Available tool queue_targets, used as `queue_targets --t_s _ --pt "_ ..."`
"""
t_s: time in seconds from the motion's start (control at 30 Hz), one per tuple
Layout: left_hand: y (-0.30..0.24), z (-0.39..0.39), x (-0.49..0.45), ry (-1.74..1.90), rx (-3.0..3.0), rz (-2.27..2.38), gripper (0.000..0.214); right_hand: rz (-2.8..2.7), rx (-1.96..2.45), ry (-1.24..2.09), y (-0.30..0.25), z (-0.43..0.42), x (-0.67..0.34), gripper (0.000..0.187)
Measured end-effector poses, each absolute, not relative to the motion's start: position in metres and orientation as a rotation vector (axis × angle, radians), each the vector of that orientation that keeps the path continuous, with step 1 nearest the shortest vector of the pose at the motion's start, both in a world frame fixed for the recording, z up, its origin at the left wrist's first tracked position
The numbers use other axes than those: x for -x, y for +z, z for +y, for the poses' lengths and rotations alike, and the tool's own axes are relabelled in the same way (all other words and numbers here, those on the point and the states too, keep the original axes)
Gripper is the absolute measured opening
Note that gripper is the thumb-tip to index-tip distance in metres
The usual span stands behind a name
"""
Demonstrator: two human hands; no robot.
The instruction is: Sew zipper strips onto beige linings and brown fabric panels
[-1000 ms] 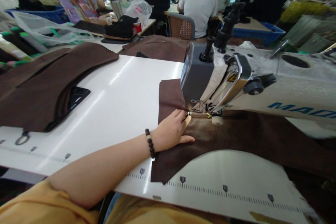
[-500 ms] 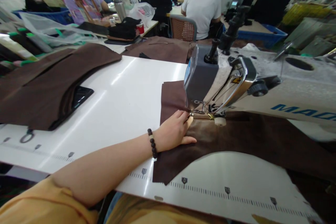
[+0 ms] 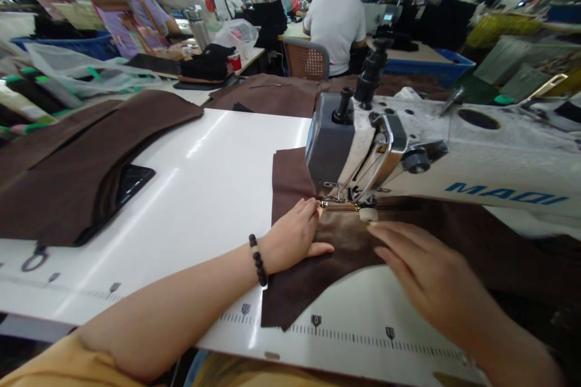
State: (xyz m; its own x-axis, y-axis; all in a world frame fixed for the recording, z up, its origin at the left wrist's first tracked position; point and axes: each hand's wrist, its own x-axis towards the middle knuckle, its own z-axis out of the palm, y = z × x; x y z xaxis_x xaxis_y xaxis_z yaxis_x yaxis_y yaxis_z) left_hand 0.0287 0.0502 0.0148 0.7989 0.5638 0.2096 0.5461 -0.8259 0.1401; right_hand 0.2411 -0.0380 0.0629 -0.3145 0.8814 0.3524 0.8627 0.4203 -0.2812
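White table [image 3: 218, 175], ruler marks [image 3: 354, 333] along the near edge, person in a white shirt [image 3: 333, 27] beyond. Brown cloth [image 3: 349, 242] lies under the sewing machine [image 3: 472, 157], white surface running left to a brown pile [image 3: 113, 151]. My left hand [image 3: 293, 236] is palm-down on the cloth, thumb spread; right hand [image 3: 424, 260] is by the white roller [image 3: 368, 214], thumb slightly off the fingers, can't tell if touching cloth.

Wears a short, mustard-yellow cloth sleeve [image 3: 63, 366] and, around the left wrist [image 3: 269, 254], a bracelet [image 3: 258, 264] of round, dark beads with one paler bead [image 3: 255, 248].
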Motion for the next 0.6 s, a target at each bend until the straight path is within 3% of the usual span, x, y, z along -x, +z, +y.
queue_targets --t_s 0.2,0.6 --pt "0.012 0.051 -0.028 0.426 -2.877 0.884 0.073 -2.321 1.659 0.152 0.016 0.008 -0.195 0.040" --pt "0.012 0.051 -0.028 0.421 -2.876 0.890 0.071 -2.274 1.520 0.273 0.011 0.006 -0.208 0.034"
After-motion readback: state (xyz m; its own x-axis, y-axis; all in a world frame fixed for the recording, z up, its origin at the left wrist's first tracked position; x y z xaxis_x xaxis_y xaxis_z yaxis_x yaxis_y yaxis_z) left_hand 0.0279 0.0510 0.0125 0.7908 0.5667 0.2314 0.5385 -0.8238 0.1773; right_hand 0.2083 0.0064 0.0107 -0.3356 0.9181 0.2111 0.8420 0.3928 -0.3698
